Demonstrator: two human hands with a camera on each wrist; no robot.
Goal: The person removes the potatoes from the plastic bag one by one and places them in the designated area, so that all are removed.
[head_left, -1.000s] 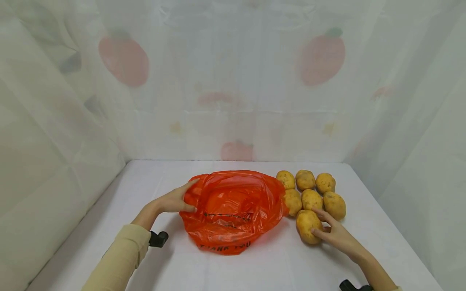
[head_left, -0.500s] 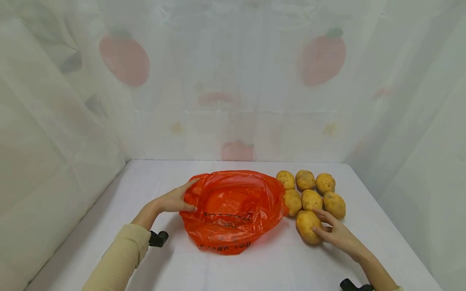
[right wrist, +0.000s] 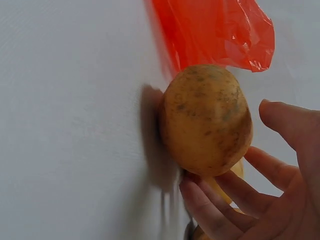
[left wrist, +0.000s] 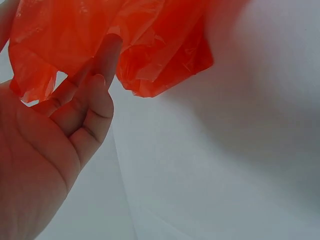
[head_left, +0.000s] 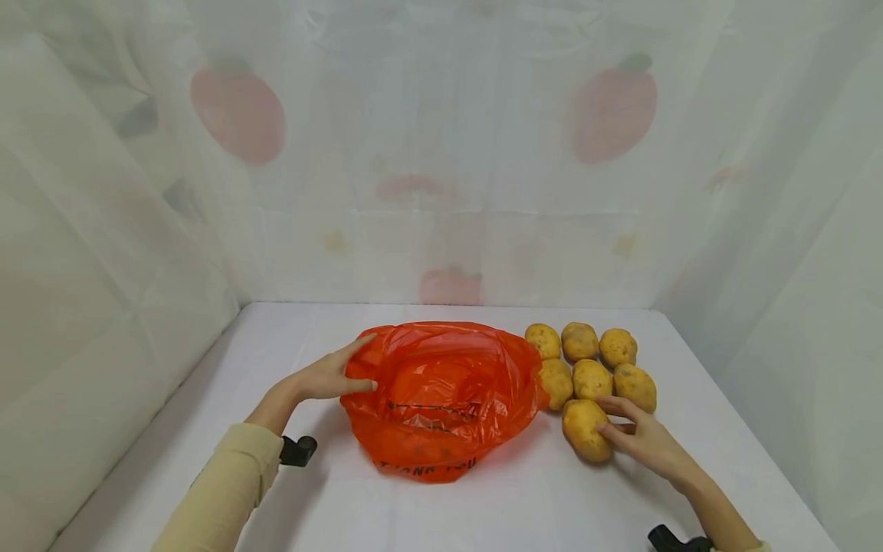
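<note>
A red plastic bag [head_left: 448, 383] stands with its mouth spread toward me, dark lettering on its front. At its left side, my left hand [head_left: 324, 376] holds the rim, thumb on the front and index finger near the back edge. Its other fingers lie against the red film in the left wrist view. To the right of the bag sits the nearest potato [head_left: 586, 431], on the table. My right hand [head_left: 651, 441] is beside it, fingers loosely bent along its far side. In the right wrist view a gap shows between the thumb [right wrist: 282, 117] and that potato.
Behind the nearest potato, several more potatoes [head_left: 592, 379] lie close together in two rows, one partly covered by the bag's right edge. White cloth covers the table [head_left: 483, 514]. Pale curtains [head_left: 441, 153] with faded fruit prints surround it on the back and sides.
My right thumb has drawn back a little from the nearest potato, which stays in place. The left thumb has shifted slightly up and straightened on the bag's rim.
</note>
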